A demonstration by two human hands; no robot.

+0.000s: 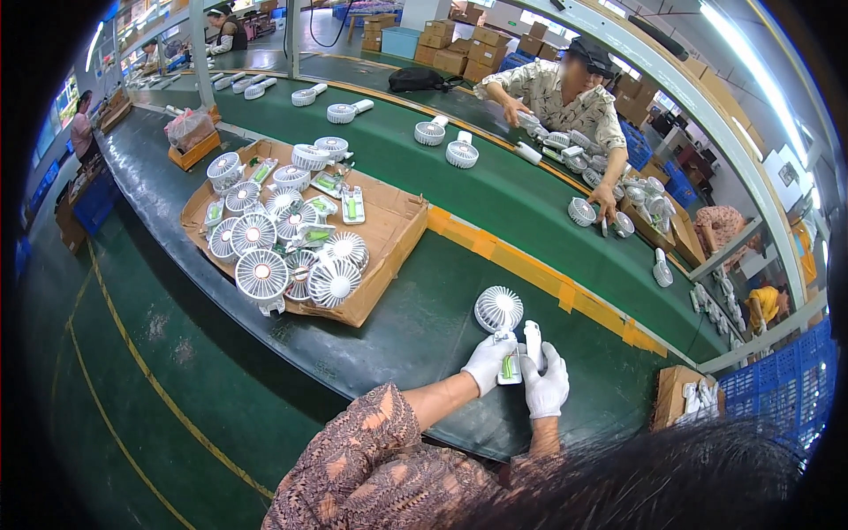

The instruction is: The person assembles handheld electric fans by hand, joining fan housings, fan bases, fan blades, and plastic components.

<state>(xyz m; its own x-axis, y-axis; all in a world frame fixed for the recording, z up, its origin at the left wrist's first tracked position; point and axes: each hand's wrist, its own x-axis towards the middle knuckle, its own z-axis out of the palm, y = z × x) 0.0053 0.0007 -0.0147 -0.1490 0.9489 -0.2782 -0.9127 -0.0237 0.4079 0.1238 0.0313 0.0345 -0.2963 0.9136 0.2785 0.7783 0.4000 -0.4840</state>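
A white handheld fan [498, 309] lies in front of me on the dark bench, its round caged head pointing away. Its handle is open, and a green part, probably a battery cell [510, 367], shows inside. My left hand [484, 364], in a white glove, closes on the handle from the left. In my right hand [547, 387], also gloved, is a white handle cover [533, 343], held upright beside the opened handle. Both hands' fingertips are partly hidden. To the left, a cardboard tray [389, 265] bears a heap of similar fans [262, 274], several with open handles.
Beyond the bench runs a green conveyor belt [380, 137] with spaced fans, edged by yellow tape [495, 257]. A co-worker [565, 97] across it reaches among piled fans. At right stand a cardboard box [669, 399] of white parts and blue crates [777, 380].
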